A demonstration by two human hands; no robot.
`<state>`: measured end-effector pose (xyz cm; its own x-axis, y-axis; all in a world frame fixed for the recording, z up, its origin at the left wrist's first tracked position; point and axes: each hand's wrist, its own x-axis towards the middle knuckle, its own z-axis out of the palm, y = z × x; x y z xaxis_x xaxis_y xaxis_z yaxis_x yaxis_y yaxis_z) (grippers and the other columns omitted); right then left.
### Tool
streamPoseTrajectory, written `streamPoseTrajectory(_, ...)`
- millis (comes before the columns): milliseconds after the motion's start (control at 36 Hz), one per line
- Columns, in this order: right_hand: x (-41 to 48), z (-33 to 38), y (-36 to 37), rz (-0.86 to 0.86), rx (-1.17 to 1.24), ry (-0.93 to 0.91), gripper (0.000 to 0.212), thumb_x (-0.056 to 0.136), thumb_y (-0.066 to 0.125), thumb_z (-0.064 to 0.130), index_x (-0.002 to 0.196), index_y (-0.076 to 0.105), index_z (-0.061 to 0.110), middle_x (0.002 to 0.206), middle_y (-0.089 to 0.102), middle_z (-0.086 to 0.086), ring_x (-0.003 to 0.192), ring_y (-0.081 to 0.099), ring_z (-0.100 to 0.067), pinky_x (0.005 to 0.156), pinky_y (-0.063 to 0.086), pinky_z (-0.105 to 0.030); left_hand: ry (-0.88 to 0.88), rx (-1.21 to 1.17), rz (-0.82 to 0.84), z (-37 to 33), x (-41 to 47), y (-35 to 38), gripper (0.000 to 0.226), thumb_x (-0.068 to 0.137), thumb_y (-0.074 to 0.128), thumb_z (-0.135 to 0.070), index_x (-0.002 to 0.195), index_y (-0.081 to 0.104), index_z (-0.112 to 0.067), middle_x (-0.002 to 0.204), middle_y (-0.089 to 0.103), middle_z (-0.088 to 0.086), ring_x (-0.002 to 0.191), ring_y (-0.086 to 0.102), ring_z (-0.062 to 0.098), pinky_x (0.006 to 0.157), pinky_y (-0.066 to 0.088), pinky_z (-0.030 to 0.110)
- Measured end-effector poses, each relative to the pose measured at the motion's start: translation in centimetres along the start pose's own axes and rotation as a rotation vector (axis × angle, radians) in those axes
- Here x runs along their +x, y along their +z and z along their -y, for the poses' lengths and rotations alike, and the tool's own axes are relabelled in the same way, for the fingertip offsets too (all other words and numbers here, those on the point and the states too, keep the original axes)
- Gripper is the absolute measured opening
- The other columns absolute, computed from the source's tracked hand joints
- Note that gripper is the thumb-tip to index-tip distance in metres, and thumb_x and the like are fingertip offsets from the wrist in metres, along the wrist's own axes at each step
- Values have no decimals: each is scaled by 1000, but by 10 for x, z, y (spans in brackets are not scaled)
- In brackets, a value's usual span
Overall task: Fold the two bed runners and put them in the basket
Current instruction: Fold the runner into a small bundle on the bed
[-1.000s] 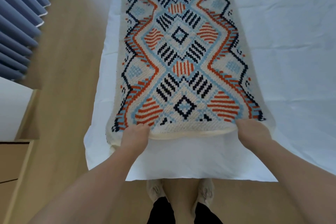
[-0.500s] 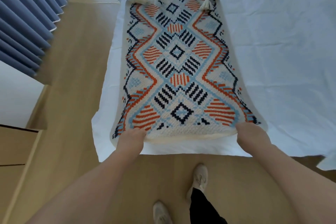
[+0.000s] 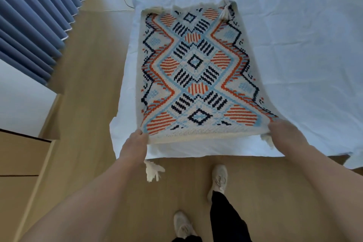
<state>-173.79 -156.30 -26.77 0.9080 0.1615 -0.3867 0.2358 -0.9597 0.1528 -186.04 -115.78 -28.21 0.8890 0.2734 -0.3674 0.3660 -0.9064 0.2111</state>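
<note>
Currently: bed runner point(image 3: 194, 68) flat on bed sheet point(image 3: 294, 45), near edge lifted. Left hand point(image 3: 135, 143) and right hand point(image 3: 284, 135) each pinch 1 near corner. Advised: keep edge taut, level; carry toward far tassel point(image 3: 225, 12), align corners. Basket not in view

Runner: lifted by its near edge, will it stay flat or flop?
Likely floppy: the runner drapes between the left hand and right hand gripping its corners, far end on the bed. Chunky knit suggests some weight, little slipping. The tassel dangles, so may swing.
</note>
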Motion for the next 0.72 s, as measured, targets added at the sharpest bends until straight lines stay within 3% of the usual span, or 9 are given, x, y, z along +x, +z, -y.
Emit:
streamPoseTrajectory(83,20,-1,-6,-37,-11,0,21,90,56,18,107,62,7,104,58,-12,97,55,-28,77,48,-35,-94,77,-66,1,17,-7,28,87,43,-1,112,55,-10,99,53,4,83,43,19,73,42,31)
streamPoseTrajectory(167,49,0,-10,-1,24,35,29,84,66,21,108,60,6,98,52,-12,98,51,-32,72,44,-35,-205,129,-63,1,47,-9,24,88,40,-6,101,56,-18,97,57,3,85,52,21,66,41,32)
streamPoseTrajectory(250,84,-5,-11,23,-15,61,21,85,61,11,105,58,6,86,41,-7,94,52,-30,68,40,-32,-349,-95,-60,-1,82,-7,22,88,40,-7,85,58,-19,79,58,3,67,54,20,60,46,31)
streamPoseTrajectory(333,120,-16,-9,20,-30,51,18,84,56,8,102,55,6,84,43,-9,88,53,-30,64,38,-31,-512,-385,-121,-7,117,-6,31,85,36,-4,95,64,-15,88,60,6,77,58,29,73,55,38)
streamPoseTrajectory(417,156,-28,-7,30,-16,40,16,84,49,6,99,54,6,82,41,-9,85,51,-30,64,37,-32,-542,-376,-120,-19,151,-2,37,88,32,-3,104,63,-13,95,61,10,80,59,33,72,52,37)
streamPoseTrajectory(528,204,-43,-6,52,-61,20,16,85,45,7,98,55,6,93,53,-12,94,52,-31,68,40,-32,-550,-295,-149,-26,197,2,46,86,35,-2,121,63,-11,116,55,20,91,58,39,77,49,39)
streamPoseTrajectory(611,237,-47,-9,50,-82,-2,17,86,43,7,95,57,8,84,47,-8,92,52,-29,65,38,-32,-544,-234,-186,-28,225,2,40,82,39,-2,109,68,-10,108,51,22,90,57,43,83,53,49)
streamPoseTrajectory(722,278,-41,-5,56,-92,-30,14,83,48,2,90,58,7,77,43,-7,81,49,-27,61,43,-34,-488,-142,-211,-26,257,8,29,75,42,1,87,67,-7,93,53,20,83,54,40,74,53,46)
